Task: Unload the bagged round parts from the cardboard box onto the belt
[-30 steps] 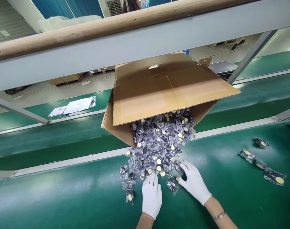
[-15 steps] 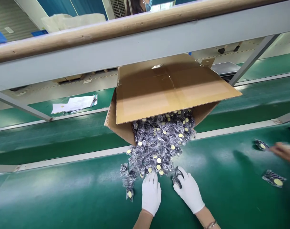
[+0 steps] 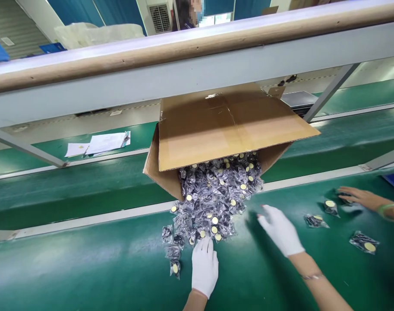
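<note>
A pile of small clear bags (image 3: 212, 194), each with dark contents and many with a round pale-yellow sticker, spills from a tipped cardboard box (image 3: 229, 129). My left hand (image 3: 205, 268), in a white glove, rests at the pile's front edge, fingers stretched out against the nearest bags. To the right of the pile, my right hand (image 3: 281, 231), gloved with bare fingertips showing, hovers over the green surface with thumb and fingers apart and nothing in it. Just beyond it lies a loose bag (image 3: 316, 220), with another stickered bag (image 3: 331, 207) close by.
At right, a co-worker's hand (image 3: 358, 198) covers a bag, and another bag (image 3: 365, 242) lies nearer. Several bags (image 3: 174, 268) sit left of the pile. A grey beam (image 3: 184, 77) crosses above the box. Papers (image 3: 102, 144) lie behind on the left.
My right hand has moved right, away from the pile, and let go of the dark bag it held. More loose bags now lie at right. My left hand has stayed at the pile.
</note>
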Tool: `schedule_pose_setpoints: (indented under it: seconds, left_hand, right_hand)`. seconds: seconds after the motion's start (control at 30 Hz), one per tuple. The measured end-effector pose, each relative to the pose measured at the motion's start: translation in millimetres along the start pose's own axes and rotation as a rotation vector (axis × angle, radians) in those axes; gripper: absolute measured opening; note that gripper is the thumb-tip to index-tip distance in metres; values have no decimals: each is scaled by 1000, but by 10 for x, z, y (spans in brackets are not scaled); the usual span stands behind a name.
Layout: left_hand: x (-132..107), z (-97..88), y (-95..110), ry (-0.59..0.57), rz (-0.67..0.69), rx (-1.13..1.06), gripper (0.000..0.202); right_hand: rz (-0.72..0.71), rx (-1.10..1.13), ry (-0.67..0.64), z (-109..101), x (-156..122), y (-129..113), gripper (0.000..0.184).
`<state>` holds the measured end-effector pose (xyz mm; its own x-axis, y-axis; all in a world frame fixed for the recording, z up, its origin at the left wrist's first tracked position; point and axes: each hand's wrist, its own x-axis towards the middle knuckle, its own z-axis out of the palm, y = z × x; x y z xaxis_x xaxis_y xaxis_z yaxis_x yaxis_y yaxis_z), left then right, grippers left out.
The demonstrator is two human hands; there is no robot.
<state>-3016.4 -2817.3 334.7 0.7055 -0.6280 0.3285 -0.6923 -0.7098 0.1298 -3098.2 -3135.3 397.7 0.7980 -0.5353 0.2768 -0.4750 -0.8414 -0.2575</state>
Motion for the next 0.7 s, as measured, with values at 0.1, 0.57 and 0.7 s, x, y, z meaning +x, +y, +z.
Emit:
schedule_pose_setpoints:
  seconds: [0.1,0.57,0.7]
  left_hand:
    - [-24,37,-8,19,-8,-1,38]
    - [0,-25,-8,20,-6,-19,37]
    - [-13,-8,-6,14,-14,-16,38]
  right_hand:
    - [59,144,-74,547,202,-630,39]
    - [110,149,-223,302,368,-970,57]
    - [89,247,-169,310,429,-1095,33]
